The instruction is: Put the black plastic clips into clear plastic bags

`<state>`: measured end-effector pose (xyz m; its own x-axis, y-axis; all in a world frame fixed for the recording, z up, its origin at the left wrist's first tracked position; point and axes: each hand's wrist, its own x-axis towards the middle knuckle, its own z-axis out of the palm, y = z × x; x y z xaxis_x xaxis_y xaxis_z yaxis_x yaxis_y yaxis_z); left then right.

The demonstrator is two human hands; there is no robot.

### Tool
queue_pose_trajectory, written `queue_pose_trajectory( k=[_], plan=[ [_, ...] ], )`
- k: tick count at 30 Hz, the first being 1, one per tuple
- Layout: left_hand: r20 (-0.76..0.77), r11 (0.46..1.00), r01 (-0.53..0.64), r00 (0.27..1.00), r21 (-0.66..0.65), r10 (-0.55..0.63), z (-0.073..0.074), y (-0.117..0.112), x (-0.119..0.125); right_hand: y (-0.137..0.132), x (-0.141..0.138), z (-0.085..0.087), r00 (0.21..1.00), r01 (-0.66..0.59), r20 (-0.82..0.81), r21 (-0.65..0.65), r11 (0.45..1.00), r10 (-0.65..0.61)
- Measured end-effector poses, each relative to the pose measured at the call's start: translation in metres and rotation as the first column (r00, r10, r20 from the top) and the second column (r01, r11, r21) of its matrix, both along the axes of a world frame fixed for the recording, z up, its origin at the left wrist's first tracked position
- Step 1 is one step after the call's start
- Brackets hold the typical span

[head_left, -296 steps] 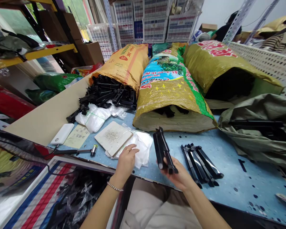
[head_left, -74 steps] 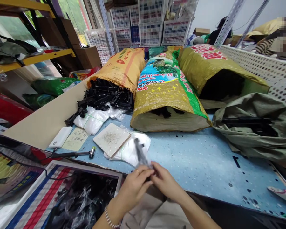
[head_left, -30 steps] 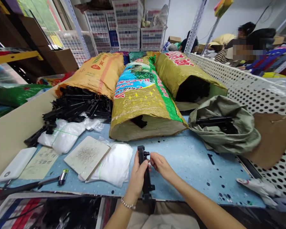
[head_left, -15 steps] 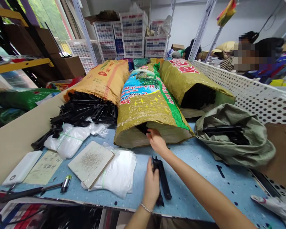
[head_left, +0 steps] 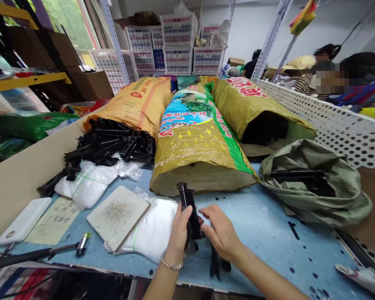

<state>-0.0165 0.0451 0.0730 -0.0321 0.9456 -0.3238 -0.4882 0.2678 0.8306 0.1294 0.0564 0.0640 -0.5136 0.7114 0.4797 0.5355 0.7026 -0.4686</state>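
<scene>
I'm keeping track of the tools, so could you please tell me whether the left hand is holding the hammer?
No, the left hand grips a black part, while the hammer lies on the blue tabletop.

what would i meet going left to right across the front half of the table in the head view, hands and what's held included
White device → note → board → left hand → black part → right hand → grey-green sack
</scene>
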Motion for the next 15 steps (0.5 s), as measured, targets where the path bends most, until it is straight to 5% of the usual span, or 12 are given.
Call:
queue_pose_trajectory(
  k=[3,7,11,13,15],
  plan=[
    [-0.010,0.979,0.201,0.980,-0.042,-0.201,0.014,-0.026,0.007,0.021,0.010,0.003,0.993,0.117,-0.043,0.194,0.974,-0.110],
    [-0.080,0.966,0.256,0.963,-0.033,-0.258,0.024,-0.043,0.008,0.046,0.010,0.002,0.998,0.059,-0.002,0.316,0.947,-0.061],
    [-0.162,0.975,0.222,0.962,0.001,-0.219,0.024,-0.038,0.003,0.036,0.001,0.004,0.992,0.130,-0.002,0.046,0.990,-0.130],
    [-0.232,0.990,0.138,0.965,0.034,-0.127,0.022,-0.032,0.001,0.021,-0.001,0.006,0.984,0.170,-0.022,-0.184,0.968,-0.177],
    [-0.289,0.997,0.058,0.957,0.057,-0.039,0.019,-0.026,-0.003,0.000,0.000,0.004,0.993,0.113,0.003,-0.249,0.962,-0.116]
  ],
)
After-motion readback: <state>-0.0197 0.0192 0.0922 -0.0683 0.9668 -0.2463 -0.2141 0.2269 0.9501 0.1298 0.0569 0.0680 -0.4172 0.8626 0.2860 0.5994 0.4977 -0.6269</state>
